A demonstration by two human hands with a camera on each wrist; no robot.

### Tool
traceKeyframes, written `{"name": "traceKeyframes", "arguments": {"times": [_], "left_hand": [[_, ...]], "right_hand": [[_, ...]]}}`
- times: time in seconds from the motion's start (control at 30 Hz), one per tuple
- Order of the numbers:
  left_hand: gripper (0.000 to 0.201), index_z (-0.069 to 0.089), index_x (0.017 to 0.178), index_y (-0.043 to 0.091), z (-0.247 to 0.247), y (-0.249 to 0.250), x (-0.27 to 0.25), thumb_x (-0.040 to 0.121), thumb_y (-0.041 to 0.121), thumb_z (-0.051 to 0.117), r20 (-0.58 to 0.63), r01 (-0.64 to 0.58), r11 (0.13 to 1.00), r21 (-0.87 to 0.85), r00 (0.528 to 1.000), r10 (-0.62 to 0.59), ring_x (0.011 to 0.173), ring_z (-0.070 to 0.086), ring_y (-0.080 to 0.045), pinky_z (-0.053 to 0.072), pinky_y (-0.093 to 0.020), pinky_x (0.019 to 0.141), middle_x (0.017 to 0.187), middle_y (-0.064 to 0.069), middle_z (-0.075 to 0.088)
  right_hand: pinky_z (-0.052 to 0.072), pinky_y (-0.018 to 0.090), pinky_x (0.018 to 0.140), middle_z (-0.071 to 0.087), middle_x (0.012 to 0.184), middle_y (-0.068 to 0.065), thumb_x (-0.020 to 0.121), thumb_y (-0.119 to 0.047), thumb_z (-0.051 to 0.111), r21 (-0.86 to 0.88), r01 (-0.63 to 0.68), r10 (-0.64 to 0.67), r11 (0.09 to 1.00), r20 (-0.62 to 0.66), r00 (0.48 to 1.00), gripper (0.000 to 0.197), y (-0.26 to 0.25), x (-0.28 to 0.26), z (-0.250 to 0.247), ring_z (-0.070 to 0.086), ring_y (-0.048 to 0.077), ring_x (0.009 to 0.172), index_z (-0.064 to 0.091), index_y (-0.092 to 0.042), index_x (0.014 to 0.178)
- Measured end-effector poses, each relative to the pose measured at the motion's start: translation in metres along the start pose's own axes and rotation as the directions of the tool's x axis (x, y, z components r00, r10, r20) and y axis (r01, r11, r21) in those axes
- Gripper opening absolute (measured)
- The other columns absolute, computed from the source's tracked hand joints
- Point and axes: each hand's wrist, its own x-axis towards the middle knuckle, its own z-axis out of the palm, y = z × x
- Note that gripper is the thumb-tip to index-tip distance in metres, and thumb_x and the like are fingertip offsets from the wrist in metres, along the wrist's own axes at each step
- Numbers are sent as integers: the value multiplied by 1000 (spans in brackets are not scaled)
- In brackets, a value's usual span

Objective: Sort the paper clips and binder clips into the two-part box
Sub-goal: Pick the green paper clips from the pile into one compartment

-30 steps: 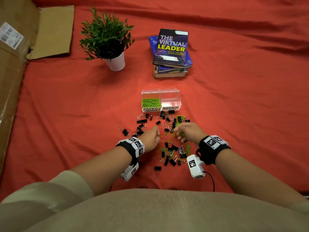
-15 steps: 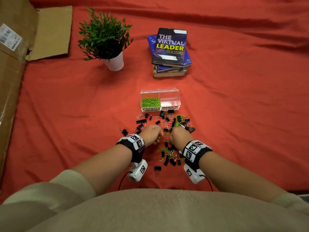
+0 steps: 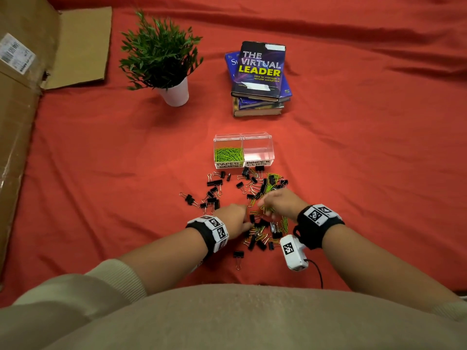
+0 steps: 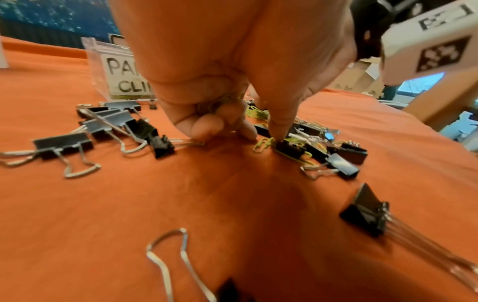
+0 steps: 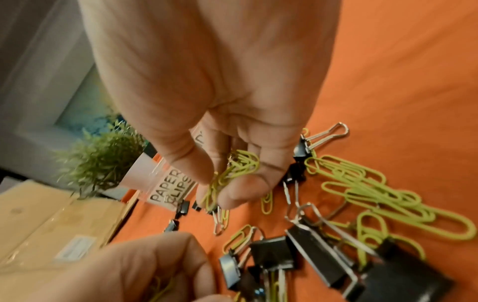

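Observation:
The clear two-part box [image 3: 270, 144] stands on the red cloth; its left part, labelled PAPER CLIPS, holds green paper clips [image 3: 228, 154], and its right part, labelled BINDER CLIPS, looks empty. In front of it lies a mixed heap of black binder clips [image 3: 214, 183] and loose green paper clips [image 3: 272, 178]. My right hand [image 3: 267, 205] hovers over the heap and pinches several green paper clips [image 5: 232, 173] between thumb and fingers [image 5: 243, 190]. My left hand [image 3: 238, 219] is low at the heap's left edge, fingers curled round a few paper clips, its fingertip [image 4: 278, 130] touching a paper clip [image 4: 262, 144] on the cloth.
A potted plant [image 3: 161, 59] and a stack of books [image 3: 260, 77] stand behind the box. A large cardboard box [image 3: 17, 127] runs along the left edge. One binder clip [image 3: 238, 255] lies apart, near my body. Binder clips [image 4: 64, 144] also lie left of my left hand.
My right hand swung left to meet the left hand half a second ago, then moved back right over the heap, holding green paper clips. The left hand has hardly shifted.

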Motion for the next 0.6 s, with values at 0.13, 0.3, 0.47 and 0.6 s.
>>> {"name": "traceKeyframes", "arguments": {"times": [0.13,0.3,0.47,0.6], "left_hand": [[33,53,109,11,4,5,1,89,37,56,-22,-17,998,67,1000,18,95,63,-32,52,-39,75,106,-11,63],[25,53,106,9,1,1,-1,88,27,54,-11,-34,993,114,999,36,96,63,-35,51,-41,75,106,-14,62],[23,53,106,9,-3,-9,-3,89,25,52,-10,-10,995,100,1000,11,96,62,-34,52,-41,77,107,-13,62],[22,54,104,10,-6,-16,-4,89,24,48,-44,33,999,26,999,-32,92,62,-30,52,-38,76,106,-11,63]], "right_hand": [[44,24,48,61,63,6,81,-21,67,-131,40,-44,991,-27,999,14,3,3,10,52,13,48,66,-9,74],[51,32,66,64,75,6,75,-22,72,-598,134,-198,790,-42,979,18,3,6,29,61,20,71,60,-11,70],[42,18,56,65,85,7,81,-6,57,-642,81,-148,763,-52,988,4,4,5,10,58,15,73,59,-10,79],[50,25,62,69,86,8,80,-6,56,-614,123,-201,779,-59,978,7,1,5,0,62,18,75,61,-10,77]]}}
